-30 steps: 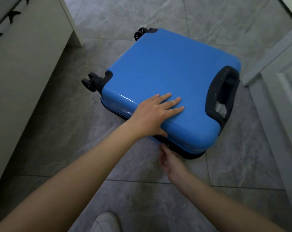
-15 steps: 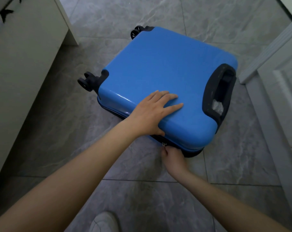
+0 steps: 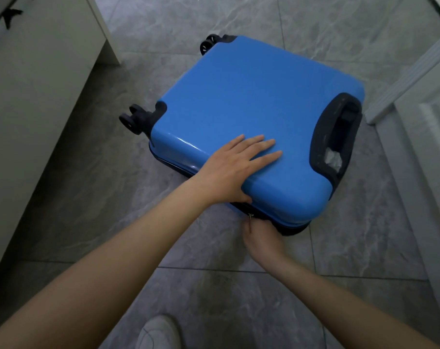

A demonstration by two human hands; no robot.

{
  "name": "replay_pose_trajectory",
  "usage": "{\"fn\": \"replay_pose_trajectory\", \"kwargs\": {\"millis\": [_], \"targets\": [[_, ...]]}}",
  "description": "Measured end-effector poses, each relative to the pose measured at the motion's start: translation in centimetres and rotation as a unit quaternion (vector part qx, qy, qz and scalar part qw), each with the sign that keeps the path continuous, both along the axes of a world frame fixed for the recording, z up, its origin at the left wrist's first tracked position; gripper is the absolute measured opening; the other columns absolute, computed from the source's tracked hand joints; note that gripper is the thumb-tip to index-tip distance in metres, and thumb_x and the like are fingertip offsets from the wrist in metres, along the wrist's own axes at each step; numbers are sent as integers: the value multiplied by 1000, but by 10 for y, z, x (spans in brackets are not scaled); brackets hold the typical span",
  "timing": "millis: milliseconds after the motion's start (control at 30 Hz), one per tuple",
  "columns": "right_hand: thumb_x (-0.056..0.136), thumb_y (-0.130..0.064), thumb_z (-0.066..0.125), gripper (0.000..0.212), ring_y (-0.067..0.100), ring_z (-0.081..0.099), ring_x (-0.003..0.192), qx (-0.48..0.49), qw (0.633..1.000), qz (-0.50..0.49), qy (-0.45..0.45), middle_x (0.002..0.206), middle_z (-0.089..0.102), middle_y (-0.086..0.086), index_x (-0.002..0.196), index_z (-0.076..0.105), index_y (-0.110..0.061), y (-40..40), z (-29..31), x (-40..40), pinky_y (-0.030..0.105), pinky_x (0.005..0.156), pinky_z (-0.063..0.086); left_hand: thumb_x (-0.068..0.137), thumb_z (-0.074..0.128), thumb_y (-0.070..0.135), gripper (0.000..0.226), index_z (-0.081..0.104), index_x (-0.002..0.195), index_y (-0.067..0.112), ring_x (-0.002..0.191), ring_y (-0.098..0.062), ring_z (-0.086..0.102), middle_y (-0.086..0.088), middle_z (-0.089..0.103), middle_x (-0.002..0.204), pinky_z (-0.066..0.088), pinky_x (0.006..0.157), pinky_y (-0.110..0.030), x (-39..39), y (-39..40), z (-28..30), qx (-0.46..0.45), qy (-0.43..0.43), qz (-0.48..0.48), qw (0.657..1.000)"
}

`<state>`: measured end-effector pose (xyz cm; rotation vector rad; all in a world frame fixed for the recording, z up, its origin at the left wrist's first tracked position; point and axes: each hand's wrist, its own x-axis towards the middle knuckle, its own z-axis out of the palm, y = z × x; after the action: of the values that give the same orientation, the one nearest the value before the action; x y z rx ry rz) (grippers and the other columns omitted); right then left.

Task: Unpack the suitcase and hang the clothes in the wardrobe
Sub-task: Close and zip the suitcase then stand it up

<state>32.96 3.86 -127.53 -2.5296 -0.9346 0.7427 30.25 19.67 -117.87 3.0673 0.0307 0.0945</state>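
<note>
**Zip pull found, case not yet open**

Shifted only slightly against the earlier frame: right hand (image 3: 261, 239) tucked a touch closer under the near rim, now right at the small metal zip pull (image 3: 250, 216); left hand (image 3: 235, 168) spread in much the same spot on the lid.

Lying flat on the grey tiled floor (image 3: 340, 248), closed, the blue hard-shell suitcase (image 3: 251, 109), long axis running from the wheels (image 3: 133, 119) at far left to the black handle recess (image 3: 336, 137) at right. Pressed palm-down on the near part of the lid, left hand, fingers straight and fanned toward the recess, gripping nothing. Curled in against the dark zip band just below that, right hand fingers, probably pinching the pull, though the fingertips hidden under the shell's overhang and the grip itself not visible.

Key relation: pull directly above the right hand's knuckles, at the near edge, just below the left thumb; zip track running left toward the wheels and right round the near corner. Nearer by far, the right hand; left placed to steady the shell against the tug.

No brand, label or legible writing anywhere on the shell. Crumpled clear plastic (image 3: 333, 157) inside the handle recess, unprinted as far as visible.

Pale cabinet (image 3: 37, 109) at left, white door frame (image 3: 415, 79) at right, white shoe (image 3: 158, 333) at bottom.
</note>
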Motion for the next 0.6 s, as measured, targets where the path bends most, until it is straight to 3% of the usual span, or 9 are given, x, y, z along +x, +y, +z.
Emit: {"fn": "replay_pose_trajectory", "kwargs": {"millis": [133, 233, 333, 467, 600], "targets": [[98, -23, 33, 42, 23, 55, 70, -7, 998, 55, -31, 68, 51, 5, 57, 31, -16, -12, 4, 6, 28, 51, 30, 50, 82, 55, 121, 18, 149, 26, 143, -24, 19, -3, 19, 156, 9, 116, -42, -1, -8, -4, 45, -41, -28, 998], [97, -22, 36, 38, 24, 54, 66, 1, 993, 87, -78, 67, 55, 9, 61, 38, -11, -18, 6, 11, 28, 51, 30, 58, 82, 46, 110, 22, 148, 28, 143, -24, 21, 0, 21, 156, 15, 115, -42, 4, -16, -7, 66, -26, -67, 995], [95, -19, 42, 36, 19, 47, 53, -2, 988, 122, -91, 53, 46, 3, 60, 43, -12, -35, 1, 22, 26, 41, 21, 56, 84, 43, 105, 29, 145, 29, 141, -23, 27, 4, 28, 153, 19, 114, -40, 5, -12, -8, 45, -27, -71, 996], [84, -25, 42, 45, 17, 37, 25, 6, 976, 152, -156, 33, 42, 2, 40, 32, -18, -79, -12, 45, 18, 35, 17, 48, 88, 42, 107, 38, 142, 28, 137, -22, 35, 5, 36, 149, 24, 111, -39, 0, 0, -8, 40, -64, -71, 995], [83, -26, 51, 46, 24, 41, 24, -10, 967, 145, -210, 31, 41, 7, 46, 25, -18, -93, -14, 78, 18, 34, 19, 54, 87, 39, 105, 34, 143, 29, 140, -20, 30, 7, 32, 151, 18, 113, -40, -12, 16, -5, 29, -44, -64, 997]]}}
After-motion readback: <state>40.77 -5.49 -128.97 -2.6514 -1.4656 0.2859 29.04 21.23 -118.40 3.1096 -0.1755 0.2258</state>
